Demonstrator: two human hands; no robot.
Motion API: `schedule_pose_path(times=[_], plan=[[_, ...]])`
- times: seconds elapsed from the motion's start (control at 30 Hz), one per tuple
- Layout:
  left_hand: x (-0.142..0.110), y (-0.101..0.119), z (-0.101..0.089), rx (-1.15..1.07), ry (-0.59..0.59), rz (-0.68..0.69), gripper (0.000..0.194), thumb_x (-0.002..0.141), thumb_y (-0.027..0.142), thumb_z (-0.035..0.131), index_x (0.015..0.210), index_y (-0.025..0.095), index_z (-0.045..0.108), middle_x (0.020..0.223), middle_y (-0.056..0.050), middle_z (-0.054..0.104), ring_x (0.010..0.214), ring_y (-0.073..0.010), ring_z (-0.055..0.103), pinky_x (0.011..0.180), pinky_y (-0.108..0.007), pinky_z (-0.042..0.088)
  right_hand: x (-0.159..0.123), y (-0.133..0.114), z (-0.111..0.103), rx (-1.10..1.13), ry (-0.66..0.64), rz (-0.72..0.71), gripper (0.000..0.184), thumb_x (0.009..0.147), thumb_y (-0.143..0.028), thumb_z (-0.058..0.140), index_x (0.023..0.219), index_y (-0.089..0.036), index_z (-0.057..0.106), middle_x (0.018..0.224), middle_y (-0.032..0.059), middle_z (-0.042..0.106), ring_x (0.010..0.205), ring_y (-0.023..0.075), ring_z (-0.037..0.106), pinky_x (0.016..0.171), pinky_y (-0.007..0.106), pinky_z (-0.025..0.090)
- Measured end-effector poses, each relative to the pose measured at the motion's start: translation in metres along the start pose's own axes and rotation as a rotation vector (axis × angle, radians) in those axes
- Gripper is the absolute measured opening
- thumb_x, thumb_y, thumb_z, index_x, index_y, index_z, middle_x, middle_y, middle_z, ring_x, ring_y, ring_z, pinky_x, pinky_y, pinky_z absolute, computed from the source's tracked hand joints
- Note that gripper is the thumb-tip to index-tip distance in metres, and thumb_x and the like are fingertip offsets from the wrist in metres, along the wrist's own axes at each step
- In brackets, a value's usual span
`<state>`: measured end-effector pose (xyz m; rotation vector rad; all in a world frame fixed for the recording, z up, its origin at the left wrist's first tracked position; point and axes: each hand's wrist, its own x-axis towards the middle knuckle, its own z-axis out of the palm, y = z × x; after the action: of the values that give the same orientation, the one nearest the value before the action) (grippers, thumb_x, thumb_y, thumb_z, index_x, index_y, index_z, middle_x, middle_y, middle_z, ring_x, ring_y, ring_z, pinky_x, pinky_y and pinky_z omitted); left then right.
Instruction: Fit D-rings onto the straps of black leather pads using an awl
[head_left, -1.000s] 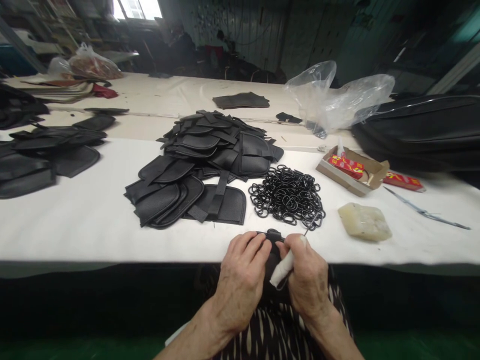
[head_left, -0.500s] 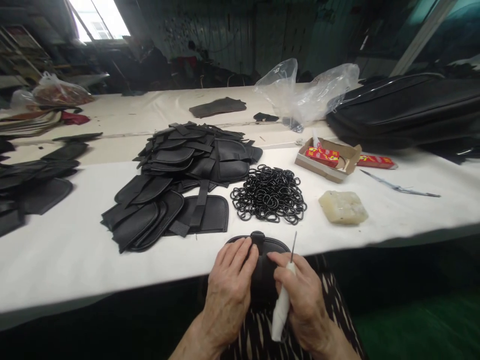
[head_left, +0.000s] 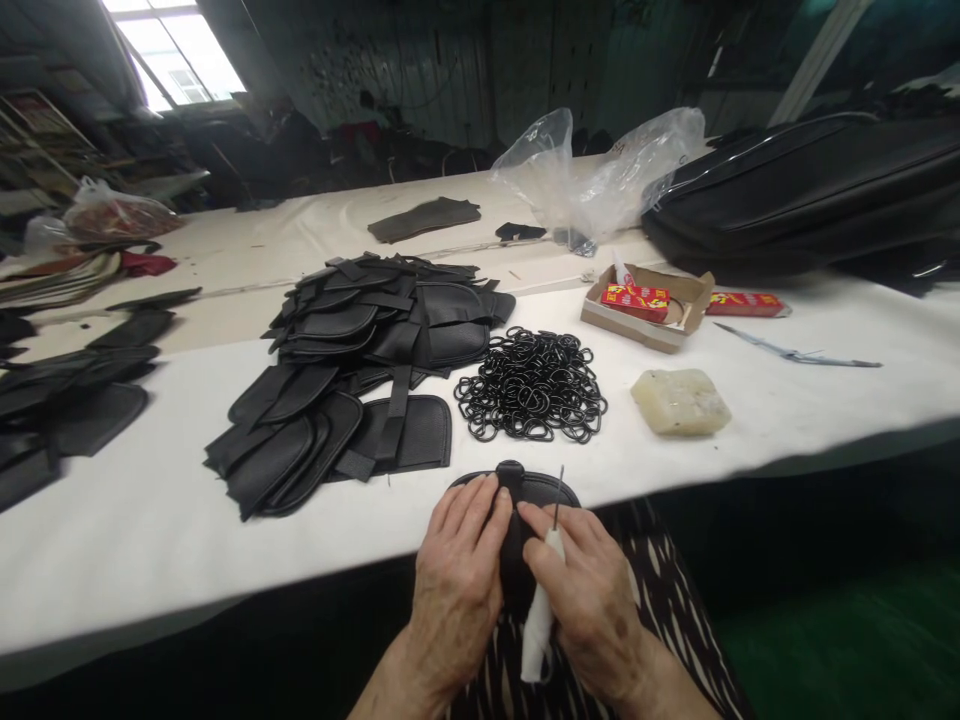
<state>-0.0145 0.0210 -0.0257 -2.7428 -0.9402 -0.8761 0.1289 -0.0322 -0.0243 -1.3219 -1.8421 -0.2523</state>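
At the table's front edge lies a black leather piece (head_left: 541, 490) with a rounded, stitched edge and a strap loop (head_left: 511, 478) at its top. My left hand (head_left: 461, 560) holds it down, fingers long across the left part and thumb beside the strap. My right hand (head_left: 592, 590) is closed around an awl (head_left: 541, 615) with a white handle, its thin metal spike pointing up and away from the leather. My right index fingertip touches the strap near the left thumb. Hands hide much of the piece. Just beyond lies a heap of black D-rings (head_left: 531, 388).
A stack of black leather pieces (head_left: 352, 340) lies left of the rings. To the right are a yellowish block (head_left: 681, 402), a cardboard tray (head_left: 637, 328) with a red box, and thread snips or tweezers (head_left: 795, 352). Behind stand a clear plastic bag (head_left: 600, 190) and a large black bag (head_left: 795, 190).
My right hand, with the awl in it, has moved left toward the strap and my left hand. My left hand stays on the leather piece. The camera view has shifted slightly.
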Motion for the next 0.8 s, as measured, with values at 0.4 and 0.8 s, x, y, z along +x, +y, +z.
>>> schedule_pose_path(times=[0.4,0.8], plan=[[-0.021,0.0,-0.023,-0.033,0.087,-0.439,0.023,0.086,0.021,0.051,0.107,0.015,0.057,0.099,-0.012,0.063,0.092,-0.0242,0.061,0.081,-0.039,0.051,-0.002,0.0,0.004,-0.052,-0.002,-0.016,0.026,0.089,-0.002,0.037,0.078,-0.013,0.058,0.09,0.0172,0.068,0.08,0.0246,0.059,0.067,0.038,0.051],[-0.016,-0.001,-0.054,-0.949,-0.164,-1.262,0.029,0.073,0.046,0.065,0.076,0.018,0.057,0.055,0.005,0.055,0.053,-0.0125,0.055,0.051,-0.02,0.044,-0.011,0.004,0.01,-0.005,0.033,0.017,0.028,0.085,-0.002,0.034,0.08,-0.018,0.057,0.097,0.0136,0.068,0.082,0.0232,0.06,0.066,0.036,0.052]])
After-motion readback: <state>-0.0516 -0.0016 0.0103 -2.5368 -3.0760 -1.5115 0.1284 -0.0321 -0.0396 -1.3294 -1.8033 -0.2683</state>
